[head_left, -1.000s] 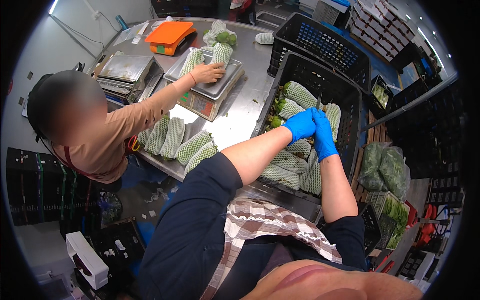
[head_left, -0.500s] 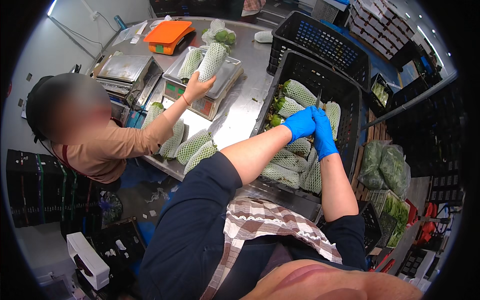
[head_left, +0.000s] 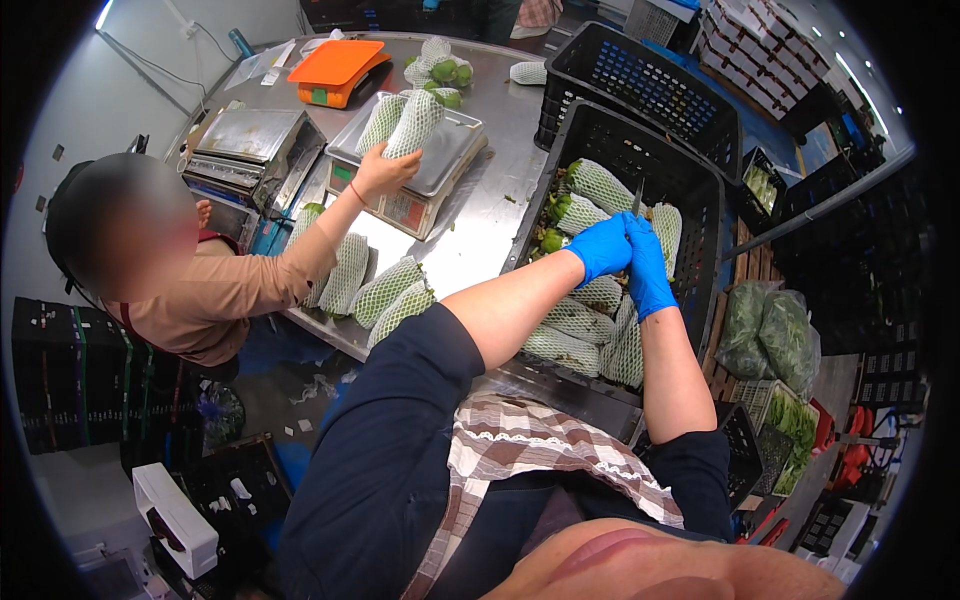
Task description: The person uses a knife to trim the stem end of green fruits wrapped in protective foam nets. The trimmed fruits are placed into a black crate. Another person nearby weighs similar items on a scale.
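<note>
In blue gloves, my hands meet over a black plastic crate (head_left: 712, 205). A knife (head_left: 639, 192) points up and away from between them. My right hand (head_left: 650, 265) is closed round what appears to be its handle. Pressed against it, my left hand (head_left: 603, 250) has its fingers closed too; what they hold is hidden. Around and under the hands lie long green vegetables (head_left: 600, 186) in white foam net sleeves, several with bare green ends. One sleeved vegetable (head_left: 665, 238) stands along the crate's right side.
At left, a co-worker's hand (head_left: 385, 172) grips a sleeved vegetable (head_left: 414, 122) over a weighing scale (head_left: 440, 185). More sleeved vegetables (head_left: 385, 290) line the metal table's (head_left: 475, 240) near edge. An orange-topped scale (head_left: 338, 65) stands behind. Another black crate (head_left: 650, 75) sits beyond mine.
The co-worker's hand has shifted slightly left with the sleeved vegetable, and the co-worker's head has moved left. My hands and the knife have stayed in place.
</note>
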`<state>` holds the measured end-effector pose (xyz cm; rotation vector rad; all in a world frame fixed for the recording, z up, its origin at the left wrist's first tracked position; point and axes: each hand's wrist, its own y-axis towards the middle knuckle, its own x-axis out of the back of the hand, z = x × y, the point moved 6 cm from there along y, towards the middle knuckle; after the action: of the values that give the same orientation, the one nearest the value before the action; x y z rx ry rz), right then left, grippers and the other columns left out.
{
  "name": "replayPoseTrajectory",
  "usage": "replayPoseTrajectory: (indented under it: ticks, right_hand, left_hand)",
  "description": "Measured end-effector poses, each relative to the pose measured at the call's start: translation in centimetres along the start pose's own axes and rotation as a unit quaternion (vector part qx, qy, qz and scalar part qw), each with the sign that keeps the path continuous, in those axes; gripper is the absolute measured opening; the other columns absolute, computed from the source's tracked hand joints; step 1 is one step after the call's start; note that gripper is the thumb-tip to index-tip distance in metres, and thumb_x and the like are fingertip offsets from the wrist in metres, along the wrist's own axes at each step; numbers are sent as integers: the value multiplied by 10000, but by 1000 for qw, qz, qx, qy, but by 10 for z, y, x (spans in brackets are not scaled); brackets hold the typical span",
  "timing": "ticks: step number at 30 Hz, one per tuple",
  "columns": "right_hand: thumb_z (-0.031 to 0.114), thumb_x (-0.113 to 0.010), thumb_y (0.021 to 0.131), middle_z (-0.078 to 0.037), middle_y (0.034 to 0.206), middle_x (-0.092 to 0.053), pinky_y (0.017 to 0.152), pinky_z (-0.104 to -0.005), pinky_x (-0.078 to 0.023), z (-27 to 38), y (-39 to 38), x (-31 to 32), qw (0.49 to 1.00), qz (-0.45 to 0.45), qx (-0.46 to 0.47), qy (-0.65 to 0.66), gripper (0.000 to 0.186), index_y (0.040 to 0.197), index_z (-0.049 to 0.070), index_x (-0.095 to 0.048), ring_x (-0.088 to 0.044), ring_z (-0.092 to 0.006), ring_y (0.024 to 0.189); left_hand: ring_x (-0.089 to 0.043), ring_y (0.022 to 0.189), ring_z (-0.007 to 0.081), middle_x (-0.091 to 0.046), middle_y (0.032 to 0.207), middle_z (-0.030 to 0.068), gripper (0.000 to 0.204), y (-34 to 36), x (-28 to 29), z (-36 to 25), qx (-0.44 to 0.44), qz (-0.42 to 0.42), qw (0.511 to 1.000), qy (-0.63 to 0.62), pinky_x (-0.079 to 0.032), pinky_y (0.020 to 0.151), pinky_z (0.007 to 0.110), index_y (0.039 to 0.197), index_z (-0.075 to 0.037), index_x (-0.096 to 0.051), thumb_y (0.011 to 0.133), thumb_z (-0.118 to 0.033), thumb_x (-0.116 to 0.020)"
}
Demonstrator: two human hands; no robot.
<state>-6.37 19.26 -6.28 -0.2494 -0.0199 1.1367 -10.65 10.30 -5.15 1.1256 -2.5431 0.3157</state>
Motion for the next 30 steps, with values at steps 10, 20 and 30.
replayPoseTrajectory:
  ticks: [10,20,30]
  right_hand:
    - [275,-578,976,-73,1029,-662,777,-307,-494,6,-6,-3,1000,-12,-11,0,310,1204,68,-609,-614,-167,888]
    - [336,-586,981,-26,929,-629,740,-296,-480,6,-5,-2,1000,-10,1,-13,259,1080,101,-628,-588,-141,831]
    - [325,-577,989,-16,904,-618,732,-286,-473,6,-5,-3,1000,-14,6,-7,238,1058,103,-626,-577,-134,808]
  left_hand:
    - [-713,803,295,-698,948,233,394,3,-3,7,4,-3,1000,-5,-564,695,392,1208,13,-524,830,-83,-584]
    - [-712,785,281,-699,950,221,393,0,-2,2,20,10,1000,3,-563,676,389,1246,-2,-513,865,-88,-560]
    - [-714,775,275,-702,939,217,382,1,-2,2,13,8,1000,-13,-565,673,386,1214,-6,-528,845,-84,-582]
